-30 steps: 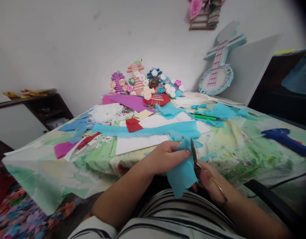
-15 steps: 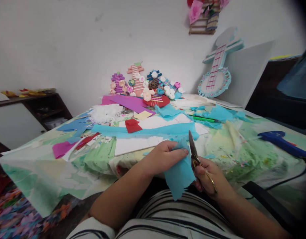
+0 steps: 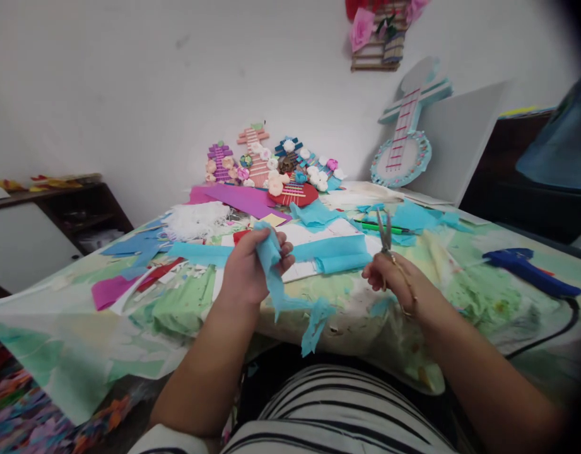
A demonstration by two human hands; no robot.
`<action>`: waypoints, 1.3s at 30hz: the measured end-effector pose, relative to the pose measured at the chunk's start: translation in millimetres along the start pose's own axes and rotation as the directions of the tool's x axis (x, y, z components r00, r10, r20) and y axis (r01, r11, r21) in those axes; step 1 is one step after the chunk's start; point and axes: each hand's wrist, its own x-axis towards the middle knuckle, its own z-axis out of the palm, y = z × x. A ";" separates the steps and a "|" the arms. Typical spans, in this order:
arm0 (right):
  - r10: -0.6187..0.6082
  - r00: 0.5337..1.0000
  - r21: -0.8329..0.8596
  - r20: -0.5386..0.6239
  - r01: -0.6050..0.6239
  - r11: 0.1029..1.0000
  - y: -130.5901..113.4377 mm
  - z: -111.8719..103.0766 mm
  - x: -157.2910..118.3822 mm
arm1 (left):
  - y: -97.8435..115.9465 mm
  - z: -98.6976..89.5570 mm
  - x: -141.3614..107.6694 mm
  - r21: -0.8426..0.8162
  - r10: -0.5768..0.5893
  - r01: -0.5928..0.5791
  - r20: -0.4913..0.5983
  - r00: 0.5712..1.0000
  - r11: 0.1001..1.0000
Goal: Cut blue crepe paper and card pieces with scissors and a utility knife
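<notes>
My left hand (image 3: pixel 252 265) is raised over the table's near part, its thumb and fingers closed on a piece of blue crepe paper (image 3: pixel 270 258) that hangs down below the palm. To the right, my right hand (image 3: pixel 397 280) grips the scissors (image 3: pixel 385 236) by the handles, with the blades pointing up and slightly apart. Between my hands, a ragged blue scrap (image 3: pixel 316 325) hangs at the table's front edge. Behind them a long blue paper strip (image 3: pixel 342 247) lies across a white board.
Small flower-covered guitar crafts (image 3: pixel 294 189) stand at the back, and a larger one (image 3: pixel 404 154) leans by the wall. A blue glue gun (image 3: pixel 531 271) with a black cord lies at the right. White shredded material (image 3: pixel 198 221) and magenta paper (image 3: pixel 115 289) are at the left.
My hands have moved apart: the left went left and up with the blue paper, the right moved slightly right and up with the scissors. A ragged blue scrap now shows between them.
</notes>
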 end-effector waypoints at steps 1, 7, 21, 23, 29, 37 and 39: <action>0.020 1.000 -0.100 0.023 -0.018 0.995 -0.7 1.0 1.2 | 3.5 -1.8 2.3 -0.006 0.018 -0.018 -0.076 0.997 1.000; -0.040 0.949 -0.358 0.313 0.157 0.921 -13.5 26.8 -18.3 | 21.2 -11.1 11.1 0.058 0.179 -0.170 -0.385 0.906 0.984; -0.436 0.848 -0.390 0.301 0.527 0.755 2.7 65.9 -32.8 | 30.2 -8.6 6.2 0.005 0.251 -0.267 -0.356 0.900 0.964; -0.462 0.837 -0.397 0.291 0.546 0.738 4.0 67.2 -32.1 | 28.2 -7.7 7.4 0.026 0.258 -0.267 -0.357 0.898 0.963; -0.487 0.825 -0.413 0.287 0.565 0.714 5.5 70.0 -30.4 | 26.3 -10.1 9.5 0.061 0.259 -0.256 -0.378 0.889 0.965; -0.558 0.780 -0.381 0.285 0.626 0.680 7.0 69.5 -28.2 | 27.6 -13.7 11.1 0.043 0.321 -0.336 -0.427 0.845 0.941; -0.626 0.704 -0.332 0.335 0.710 0.621 5.0 67.9 -26.3 | 28.4 -15.4 11.6 0.036 0.286 -0.297 -0.403 0.870 0.954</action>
